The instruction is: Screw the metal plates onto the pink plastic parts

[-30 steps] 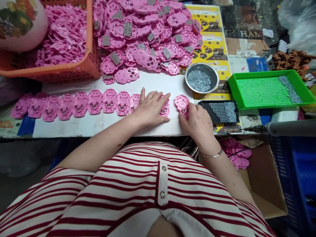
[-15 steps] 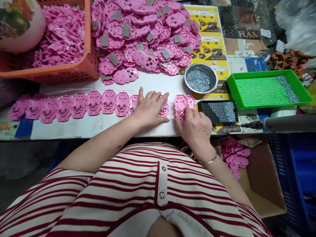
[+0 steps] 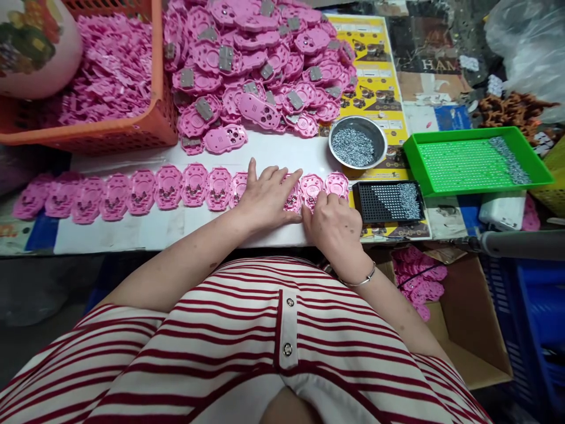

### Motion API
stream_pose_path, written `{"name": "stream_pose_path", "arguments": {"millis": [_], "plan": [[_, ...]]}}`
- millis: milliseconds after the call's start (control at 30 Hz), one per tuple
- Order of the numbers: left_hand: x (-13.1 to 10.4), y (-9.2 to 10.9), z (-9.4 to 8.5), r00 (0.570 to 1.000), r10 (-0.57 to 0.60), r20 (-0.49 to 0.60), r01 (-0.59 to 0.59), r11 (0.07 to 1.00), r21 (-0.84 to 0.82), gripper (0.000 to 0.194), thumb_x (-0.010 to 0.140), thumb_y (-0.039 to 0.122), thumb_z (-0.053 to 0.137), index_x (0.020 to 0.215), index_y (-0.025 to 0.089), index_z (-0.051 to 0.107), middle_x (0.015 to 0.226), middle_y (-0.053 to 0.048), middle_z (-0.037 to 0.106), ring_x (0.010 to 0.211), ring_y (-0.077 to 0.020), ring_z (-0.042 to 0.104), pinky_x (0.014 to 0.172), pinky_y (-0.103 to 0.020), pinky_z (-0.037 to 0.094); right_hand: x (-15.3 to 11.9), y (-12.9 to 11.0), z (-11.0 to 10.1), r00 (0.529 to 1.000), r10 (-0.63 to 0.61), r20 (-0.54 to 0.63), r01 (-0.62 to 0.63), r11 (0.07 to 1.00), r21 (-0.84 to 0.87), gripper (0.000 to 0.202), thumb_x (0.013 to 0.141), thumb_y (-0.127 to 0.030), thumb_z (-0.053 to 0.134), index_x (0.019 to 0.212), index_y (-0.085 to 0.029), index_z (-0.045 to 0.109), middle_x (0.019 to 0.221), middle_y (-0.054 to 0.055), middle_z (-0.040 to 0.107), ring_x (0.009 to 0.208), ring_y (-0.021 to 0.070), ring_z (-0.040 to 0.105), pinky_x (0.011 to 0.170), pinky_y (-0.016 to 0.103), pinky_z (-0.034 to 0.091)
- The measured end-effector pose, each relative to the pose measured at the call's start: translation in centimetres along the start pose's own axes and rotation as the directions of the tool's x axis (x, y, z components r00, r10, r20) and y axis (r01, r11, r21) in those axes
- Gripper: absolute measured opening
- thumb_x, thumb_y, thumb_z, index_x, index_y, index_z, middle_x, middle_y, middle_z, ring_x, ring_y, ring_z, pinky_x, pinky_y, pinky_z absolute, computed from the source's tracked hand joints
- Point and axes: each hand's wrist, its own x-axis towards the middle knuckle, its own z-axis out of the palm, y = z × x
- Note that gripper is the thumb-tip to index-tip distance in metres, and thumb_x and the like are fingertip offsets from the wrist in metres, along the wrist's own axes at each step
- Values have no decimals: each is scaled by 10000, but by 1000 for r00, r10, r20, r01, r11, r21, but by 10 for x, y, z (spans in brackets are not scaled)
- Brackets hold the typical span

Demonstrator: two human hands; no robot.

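Note:
Several pink plastic shells (image 3: 168,187) lie side by side in a long row on the white board (image 3: 176,231), with small metal parts in many of them. My left hand (image 3: 267,199) rests over the row with its fingers spread, hiding parts of the shells beneath. Curled at the row's right end is my right hand (image 3: 336,227); its thumb and fingers are at the near edge of a pink shell (image 3: 312,186). One more pink shell (image 3: 337,183) lies just beyond its knuckles, partly covered.
Behind the row rises a heap of pink casings (image 3: 260,65), beside an orange basket (image 3: 128,132) of small pink parts. To the right are a metal bowl of screws (image 3: 353,147), a black perforated tray (image 3: 379,203), a green tray (image 3: 468,187) and a screwdriver-like tool (image 3: 521,243).
My right hand has shifted left, and the shells by it have moved left against the row, closing the gap. My left hand has stayed in place.

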Motion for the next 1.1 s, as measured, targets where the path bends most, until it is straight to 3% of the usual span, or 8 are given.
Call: {"name": "stream_pose_path", "arguments": {"millis": [267,433,600,700,767,933,1100], "plan": [[8,5,-4,1000,5,12,-5,1000,1,904,872,599,666,1594,184,312,1583,-194,421,1495,-384,319,1224,-700,-10,5,4,0,1000,0,8,0,1000,-23,530,999,-458,280,1027,-60,629,1032,193,626,715,213,610,549,322,159],[7,-1,-9,998,7,55,-4,999,-47,1035,802,638,742,1615,227,252,1675,-166,262,1555,-382,201,1234,-683,-36,7,14,0,997,-12,-76,8,999,-49,563,980,-557,340,1025,-83,641,1018,175,632,694,172,575,540,296,162],[-24,-44,-13,997,-70,-26,67,992,-110,1082,764,706,737,1615,257,243,1692,-143,222,1565,-394,153,1232,-689,-16,-13,37,5,967,-40,-251,35,999,-22,510,958,-550,458,1205,-132,613,1112,150,667,691,151,569,527,268,221],[-46,-73,-10,982,-178,-56,171,979,-109,1106,744,714,750,1605,216,265,1675,-188,248,1553,-405,187,1225,-693,2,-28,47,14,923,-157,-351,159,987,-23,386,952,-442,536,1156,-131,640,1023,117,697,748,166,581,586,278,316],[-56,-81,-5,982,-179,-62,174,981,-88,1121,718,704,779,1597,217,281,1664,-190,274,1549,-408,195,1224,-690,11,-34,47,20,898,-235,-372,247,969,-17,290,946,-384,561,1062,-139,665,933,90,695,755,169,562,637,289,352],[-59,-71,8,992,-109,-62,106,993,-51,1079,742,729,738,1597,254,280,1664,-164,288,1547,-415,193,1222,-682,-7,-40,39,31,906,-280,-317,300,954,17,229,955,-354,546,958,-166,675,856,57,670,769,165,518,696,291,361],[-50,-63,10,981,-162,-111,158,987,-41,943,842,691,650,1589,239,294,1666,-168,282,1555,-390,187,1229,-667,-17,-45,37,32,947,-229,-226,246,968,47,274,979,-359,481,990,-169,679,899,74,659,813,179,498,733,307,348]]}}
